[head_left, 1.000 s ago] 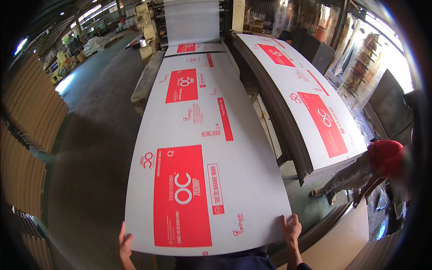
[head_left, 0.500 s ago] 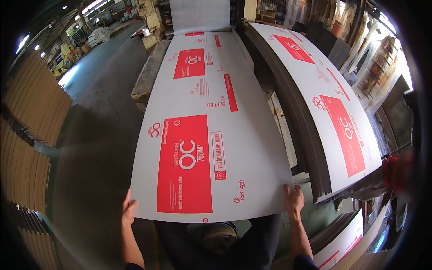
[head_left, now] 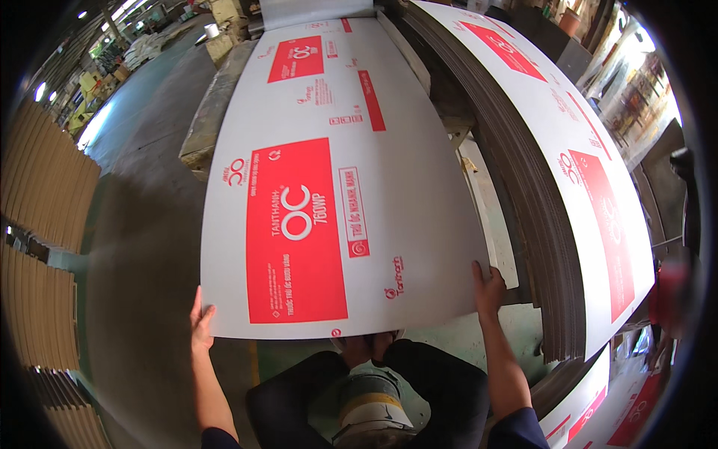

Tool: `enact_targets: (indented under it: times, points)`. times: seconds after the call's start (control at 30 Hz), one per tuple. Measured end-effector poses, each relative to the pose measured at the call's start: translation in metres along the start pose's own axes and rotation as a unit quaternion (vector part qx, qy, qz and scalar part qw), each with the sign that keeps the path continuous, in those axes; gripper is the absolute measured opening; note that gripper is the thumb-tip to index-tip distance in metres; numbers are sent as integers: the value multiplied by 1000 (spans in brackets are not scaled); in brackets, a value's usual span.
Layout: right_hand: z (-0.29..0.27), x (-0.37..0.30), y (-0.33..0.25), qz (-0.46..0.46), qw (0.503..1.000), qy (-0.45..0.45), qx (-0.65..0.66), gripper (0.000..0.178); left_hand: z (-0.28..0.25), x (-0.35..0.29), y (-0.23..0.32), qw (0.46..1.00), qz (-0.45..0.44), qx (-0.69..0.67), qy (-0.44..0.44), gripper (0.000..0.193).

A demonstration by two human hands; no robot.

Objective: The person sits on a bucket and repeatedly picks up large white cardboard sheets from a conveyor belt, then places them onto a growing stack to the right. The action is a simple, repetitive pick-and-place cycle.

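Note:
A long white cardboard sheet (head_left: 419, 202) with large red printed blocks stretches away from me, its far end at a pale metal machine part (head_left: 318, 9). My left hand (head_left: 202, 322) holds its near left corner, thumb and fingers at the side edge. On the opposite side, my right hand (head_left: 488, 290) grips the sheet's right edge close to the near corner. Some fingers of both hands are hidden under or behind the sheet. Beside it on the right lies a tall stack of similar sheets (head_left: 557, 247), topped by a white and red printed face, and neither hand touches it.
Stacks of brown cardboard (head_left: 45, 179) line the left side, across a strip of grey floor (head_left: 142, 224). A worn block-like ledge (head_left: 213, 112) flanks the sheet on the left. Between my legs stands a round stool or drum (head_left: 372, 408). More printed sheets (head_left: 583, 408) lie at lower right.
The view has shifted, so the sheet and both hands appear higher and more of my legs and the round seat shows. Both hands stay at the sheet's near corners.

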State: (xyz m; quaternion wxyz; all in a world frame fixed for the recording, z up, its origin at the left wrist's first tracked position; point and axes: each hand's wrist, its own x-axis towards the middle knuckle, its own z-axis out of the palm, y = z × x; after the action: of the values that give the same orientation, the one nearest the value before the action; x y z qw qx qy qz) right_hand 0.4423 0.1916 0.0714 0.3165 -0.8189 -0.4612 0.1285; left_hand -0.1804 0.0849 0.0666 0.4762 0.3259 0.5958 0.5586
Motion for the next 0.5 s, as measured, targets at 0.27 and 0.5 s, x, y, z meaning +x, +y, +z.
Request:
enact_targets:
  times: [0.27, 0.5]
  points:
    - [36, 67, -35, 9, 999, 14, -49, 65, 21, 69, 26, 1000, 9, 15, 13, 68]
    - [-48, 128, -115, -189, 967, -166, -41, 70, 5, 113, 27, 922, 11, -73, 381, 72]
